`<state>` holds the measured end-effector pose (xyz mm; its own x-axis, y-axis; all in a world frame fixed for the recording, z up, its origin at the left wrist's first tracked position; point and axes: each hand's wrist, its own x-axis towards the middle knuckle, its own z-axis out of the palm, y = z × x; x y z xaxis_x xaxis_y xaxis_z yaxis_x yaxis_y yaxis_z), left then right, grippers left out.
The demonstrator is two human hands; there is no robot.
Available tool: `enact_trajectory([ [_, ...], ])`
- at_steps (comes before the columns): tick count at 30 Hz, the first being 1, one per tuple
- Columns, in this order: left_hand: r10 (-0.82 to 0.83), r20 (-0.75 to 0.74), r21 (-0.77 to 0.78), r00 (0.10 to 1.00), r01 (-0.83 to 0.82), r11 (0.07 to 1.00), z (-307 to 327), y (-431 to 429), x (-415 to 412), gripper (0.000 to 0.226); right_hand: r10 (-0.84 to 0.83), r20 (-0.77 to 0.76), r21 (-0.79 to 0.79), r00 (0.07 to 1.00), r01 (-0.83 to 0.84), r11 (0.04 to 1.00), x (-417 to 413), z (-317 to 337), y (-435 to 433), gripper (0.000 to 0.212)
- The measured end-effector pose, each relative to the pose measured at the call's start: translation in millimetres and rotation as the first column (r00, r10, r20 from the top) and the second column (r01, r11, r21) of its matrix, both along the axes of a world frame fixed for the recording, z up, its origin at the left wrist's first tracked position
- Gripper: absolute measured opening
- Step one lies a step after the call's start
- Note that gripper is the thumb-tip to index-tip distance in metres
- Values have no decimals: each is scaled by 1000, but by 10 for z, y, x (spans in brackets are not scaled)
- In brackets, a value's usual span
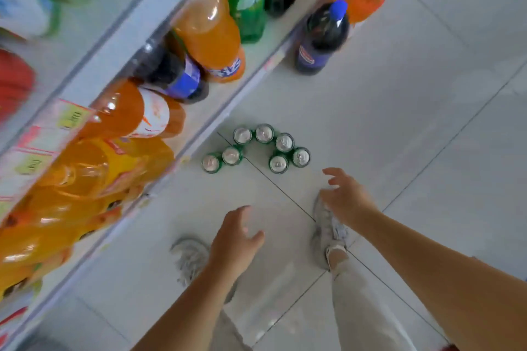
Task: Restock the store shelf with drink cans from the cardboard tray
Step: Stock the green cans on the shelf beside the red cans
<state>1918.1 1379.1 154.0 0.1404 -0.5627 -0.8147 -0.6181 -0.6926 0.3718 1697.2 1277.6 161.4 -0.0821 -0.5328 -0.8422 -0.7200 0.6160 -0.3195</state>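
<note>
drink cans (264, 133), seven of them with green sides and silver tops, stood upright on the pale tiled floor (399, 122). they formed a loose arc just beside the foot of the store shelf (225, 100). both bare hands hung above the floor, near the cans but apart from them. the left hand (235, 239) was relaxed, its fingers close together and gently curved, the thumb set off to one side. the right hand (346, 202) had its fingers spread and loosely curved, and it touched nothing. below the hands showed two grey-white sneakers (189, 259), one under each wrist. the shelf carried large soda bottles (orange, green and dark cola, all somewhat blurred), among them an orange bottle (211, 34) at the front edge. a dark bottle with a blue cap (323, 37) stood on the floor just beside the shelf, well apart from the cans.
</note>
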Motion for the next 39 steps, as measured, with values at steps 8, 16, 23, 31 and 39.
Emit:
enact_trajectory([
  [8,-60,24,-171,998,63,983,-2176,-653,-514,90,192,-51,-40,980,-194,980,-198,-2057,-114,94],
  [16,95,26,-362,995,-79,929,-2642,-711,-766,76,130,2,-261,992,-125,957,-86,-2703,-108,87],
  [23,89,-3,-379,996,-84,922,-1737,-708,-499,74,-90,-6,-282,996,85,956,41,-1776,-29,66],
  [31,102,-64,-442,993,-120,889,1075,-934,126,72,-147,220,-334,964,216,917,367,1070,-113,60],
  [39,179,-161,-703,971,-240,670,4316,-752,817,66,56,528,-515,847,268,814,1004,4209,-196,49],
])
